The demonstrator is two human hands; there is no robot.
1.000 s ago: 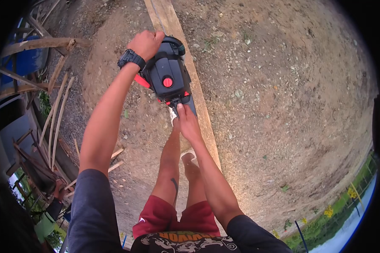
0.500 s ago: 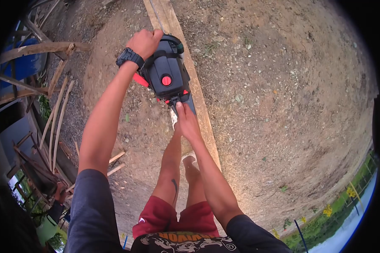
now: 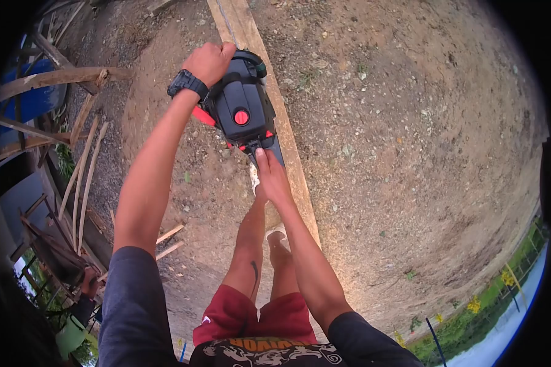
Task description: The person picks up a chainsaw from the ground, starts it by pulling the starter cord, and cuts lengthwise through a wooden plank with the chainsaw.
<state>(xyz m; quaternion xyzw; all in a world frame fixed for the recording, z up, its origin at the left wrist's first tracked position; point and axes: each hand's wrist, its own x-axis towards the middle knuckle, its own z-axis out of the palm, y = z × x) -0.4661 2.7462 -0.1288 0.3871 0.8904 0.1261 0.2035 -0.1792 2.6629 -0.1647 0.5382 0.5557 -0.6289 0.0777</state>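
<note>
A black chainsaw with a red cap and red trim sits over a long wooden plank in the upper middle of the head view. My left hand, a dark watch on its wrist, is closed round the saw's front handle. Nearer my body, my right hand grips the rear handle, thumb on top and fingers largely hidden. Ahead of the saw a thin grey strip runs along the plank; whether it is the guide bar or a cut, I cannot tell.
My feet stand close behind the saw, by the plank. Loose sticks, bent timbers and a blue object lie at the left. Part of another person shows at lower left. Bare stony ground stretches to the right.
The view and my legs have shifted very slightly. Both hands keep their hold, and the chainsaw looks almost unmoved along the plank.
</note>
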